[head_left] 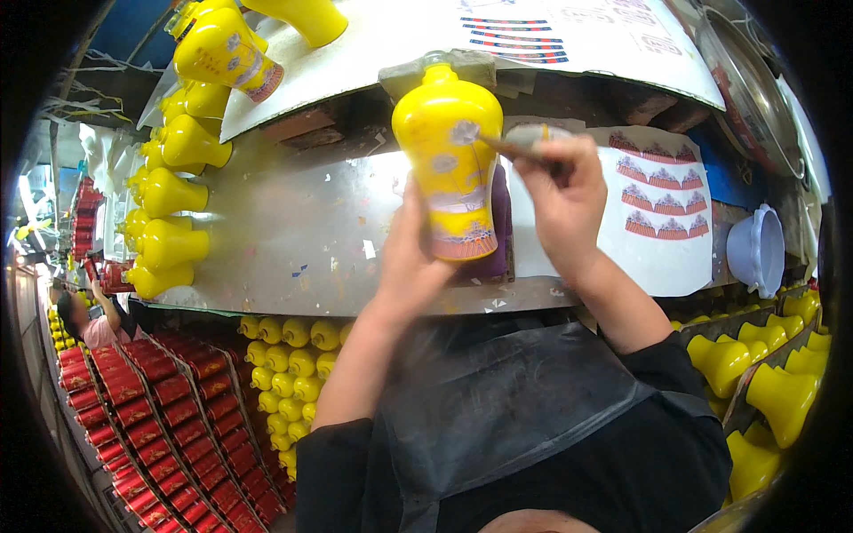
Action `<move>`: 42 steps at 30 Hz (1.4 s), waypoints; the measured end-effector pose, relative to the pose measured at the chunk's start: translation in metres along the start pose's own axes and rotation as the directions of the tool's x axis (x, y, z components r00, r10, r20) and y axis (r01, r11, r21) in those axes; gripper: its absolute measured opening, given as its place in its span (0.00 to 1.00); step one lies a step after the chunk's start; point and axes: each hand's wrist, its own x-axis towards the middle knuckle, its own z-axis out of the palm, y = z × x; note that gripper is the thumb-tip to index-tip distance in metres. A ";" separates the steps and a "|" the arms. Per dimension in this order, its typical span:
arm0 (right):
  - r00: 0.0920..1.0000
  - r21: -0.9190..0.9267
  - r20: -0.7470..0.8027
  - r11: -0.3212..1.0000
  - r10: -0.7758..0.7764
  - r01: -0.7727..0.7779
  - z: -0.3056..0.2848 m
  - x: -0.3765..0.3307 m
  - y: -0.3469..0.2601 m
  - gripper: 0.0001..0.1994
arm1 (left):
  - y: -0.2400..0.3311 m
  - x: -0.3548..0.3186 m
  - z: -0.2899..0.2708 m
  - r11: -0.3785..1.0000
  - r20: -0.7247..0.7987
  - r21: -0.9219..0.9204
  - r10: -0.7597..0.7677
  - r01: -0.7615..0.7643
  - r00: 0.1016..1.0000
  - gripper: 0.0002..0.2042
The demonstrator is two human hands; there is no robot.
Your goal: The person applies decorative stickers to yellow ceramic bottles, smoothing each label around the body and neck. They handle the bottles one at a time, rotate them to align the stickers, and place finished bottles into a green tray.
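Observation:
A glossy yellow vase-shaped bottle (444, 120) is tilted over the bench, its neck toward the far side against a grey block (402, 80). Lilac flower and cloud patterns cover its front, with a patterned band round its base. My left hand (410, 253) is closed round the lower part of the bottle, from its left side. In my right hand (564, 191) is a slim tool (524, 140) with a dark tip and a greyish body; blur hides its exact kind. Its tip is at the bottle's right side, beside a lilac flower.
A sheet of reddish patterned transfers (657, 266) lies right of the bottle, near a lavender basin (755, 253). Plain yellow bottles (173, 191) line the bench's left edge. A decorated bottle (218, 58) stands far left. Stacked red cylinders (169, 426) and another person (93, 324) are at lower left.

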 end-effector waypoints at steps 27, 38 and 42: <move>0.625 -0.357 0.651 0.552 -0.431 0.753 -0.009 0.006 -0.055 0.17 | 0.021 -0.003 0.019 0.903 -0.183 0.390 0.267 -0.179 0.946 0.53; 0.764 -0.519 0.390 0.562 -0.514 0.644 -0.001 0.083 -0.042 0.14 | -0.002 -0.007 0.012 0.967 -0.148 0.006 0.253 -0.255 0.956 0.54; 0.614 -0.253 0.439 0.565 -0.656 0.785 0.005 0.057 -0.037 0.21 | 0.001 0.005 0.003 0.983 -0.196 0.016 0.181 -0.181 0.964 0.52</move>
